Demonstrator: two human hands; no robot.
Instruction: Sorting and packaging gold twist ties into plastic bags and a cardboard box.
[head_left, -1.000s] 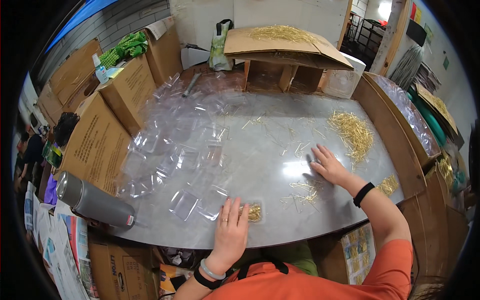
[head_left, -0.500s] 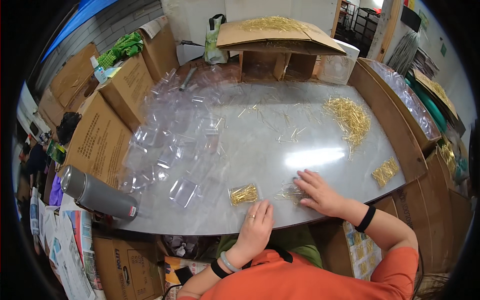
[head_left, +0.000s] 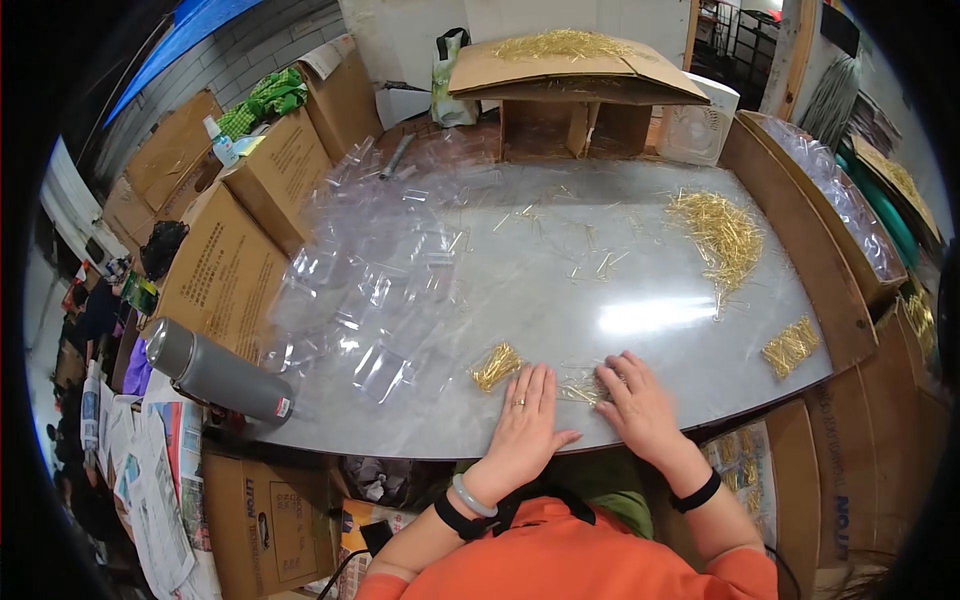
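My left hand (head_left: pixel 527 412) lies on the grey tabletop, fingers stretched out and thumb apart, next to a small bundle of gold wire hooks (head_left: pixel 496 367). That bundle seems to sit in a clear plastic case, though its edges are hard to make out. Across from it, my right hand (head_left: pixel 641 408) rests flat with fingers extended, their tips at a few loose wire pieces (head_left: pixel 578 387). These loose pieces lie between the two hands, partly hidden by the right fingers. Neither hand grips anything that I can see.
A large heap of gold wire hooks (head_left: pixel 718 238) lies far right, with a packed bundle (head_left: pixel 791 346) nearer the right edge. Clear plastic cases (head_left: pixel 382 372) cover the table's left side. A grey bottle (head_left: pixel 225 375) lies tilted at the left edge. Cardboard boxes (head_left: pixel 225 265) border the table.
My left hand has moved forward, its fingers more extended and thumb out. My right hand has come nearer me and toward the left hand. The small bundle sits slightly farther away and turned. The view has shifted slightly.
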